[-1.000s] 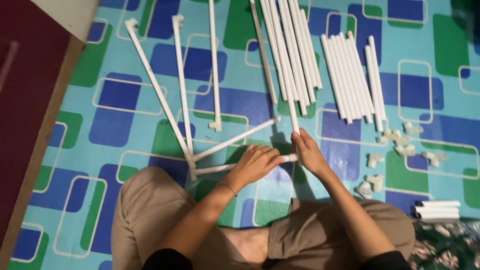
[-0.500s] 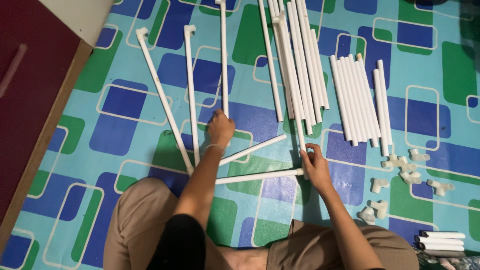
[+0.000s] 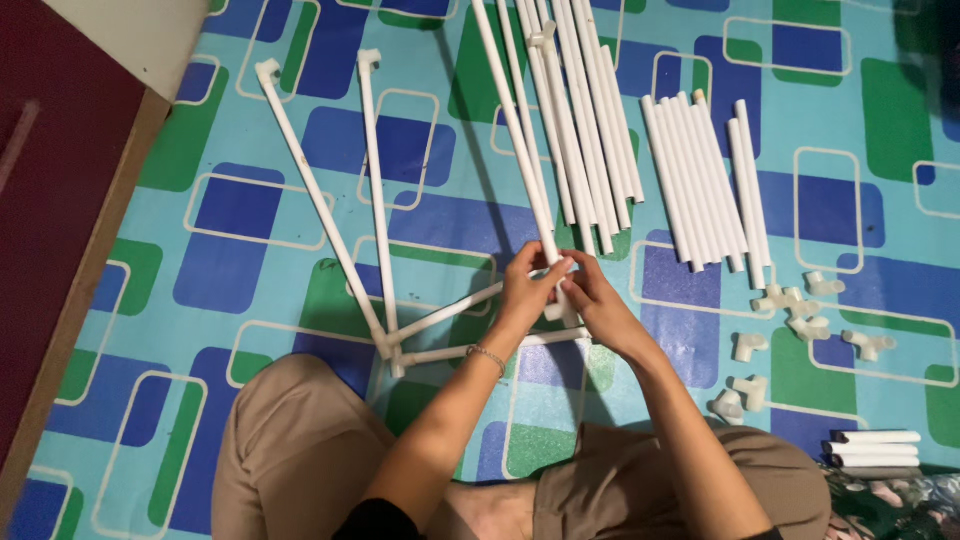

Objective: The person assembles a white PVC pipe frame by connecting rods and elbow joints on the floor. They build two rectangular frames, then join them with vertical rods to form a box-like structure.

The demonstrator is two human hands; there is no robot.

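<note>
Both hands meet over the mat in front of my knees. My left hand (image 3: 524, 290) grips the near end of a long white pipe (image 3: 510, 120) that runs up and away from me. My right hand (image 3: 592, 300) closes on the same pipe end, where a white fitting seems to sit under my fingers. A partly built white pipe frame (image 3: 385, 300) lies to the left: two long pipes with end fittings fan out from a joint, and two shorter pipes run from that joint toward my hands.
A bundle of long white pipes (image 3: 580, 110) lies at top centre, shorter pipes (image 3: 705, 180) to its right. Several loose white fittings (image 3: 800, 310) are scattered at the right, with short pipe pieces (image 3: 875, 447) lower right. A dark red cabinet (image 3: 50, 200) borders the patterned mat (image 3: 240, 240) on the left.
My left hand came back from the frame's long pipes and joined the right hand. Both hands now hold the end of one long pipe, which was pulled from the bundle.
</note>
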